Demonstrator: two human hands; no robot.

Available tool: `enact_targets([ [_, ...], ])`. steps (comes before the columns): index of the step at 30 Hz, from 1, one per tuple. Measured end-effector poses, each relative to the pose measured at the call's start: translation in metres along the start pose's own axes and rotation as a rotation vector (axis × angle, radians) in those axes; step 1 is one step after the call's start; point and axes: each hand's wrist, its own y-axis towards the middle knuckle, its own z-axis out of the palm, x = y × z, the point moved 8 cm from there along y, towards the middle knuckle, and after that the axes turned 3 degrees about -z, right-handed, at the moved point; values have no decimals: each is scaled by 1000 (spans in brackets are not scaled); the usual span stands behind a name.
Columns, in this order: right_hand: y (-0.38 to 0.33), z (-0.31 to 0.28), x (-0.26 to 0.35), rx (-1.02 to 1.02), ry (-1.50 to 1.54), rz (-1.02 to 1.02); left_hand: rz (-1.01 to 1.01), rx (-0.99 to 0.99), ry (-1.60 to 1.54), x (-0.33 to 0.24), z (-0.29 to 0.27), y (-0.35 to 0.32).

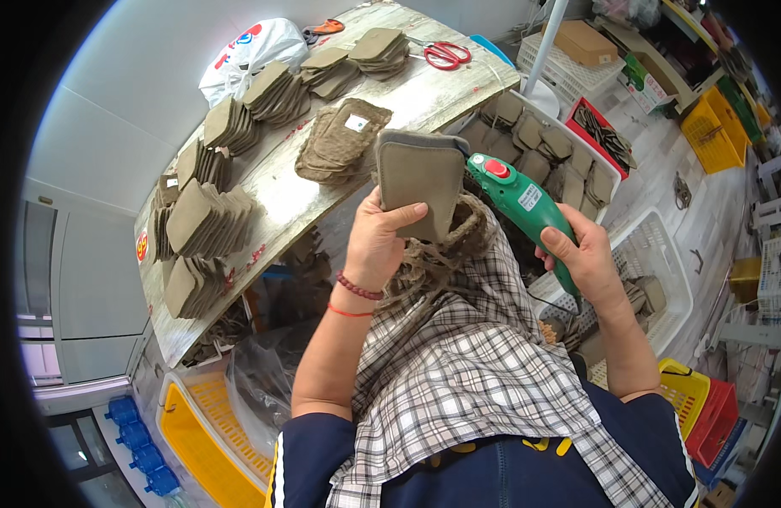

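My left hand (379, 241) grips a flat olive-khaki fabric piece (420, 182) with rounded corners and a stitched edge. Its thumb lies across the front; the other fingers are behind and hidden. In my right hand (584, 254) is a corded green handheld electric tool (526, 200) with a red button. The tool's head meets the upper right edge of the fabric piece, and its tip is hidden there. Below, a tangle of brown trimmed strips (458, 233) hangs over my checked apron (467, 356). A fuzzy brown stack (344, 140) with a white label lies on the table nearby.
The worn table (280, 186) carries several stacks of khaki pieces (208, 220), red-handled scissors (447, 56) and a white plastic bag (253, 59). White crates of pieces (568, 157) stand on the right. A yellow basket (208, 432) is at the lower left.
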Motion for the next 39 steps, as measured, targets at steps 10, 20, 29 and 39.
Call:
enact_targets([
  [10,-11,-13,-6,73,-149,4,-138,55,326,-24,-9,-1],
  [20,-4,5,-14,48,-153,-4,-308,49,351,9,-10,-9],
  [29,2,11,-19,148,19,116,-360,103,522,-4,-13,-13],
  [39,1,10,-26,250,78,194,-85,-115,328,-41,-46,-13],
])
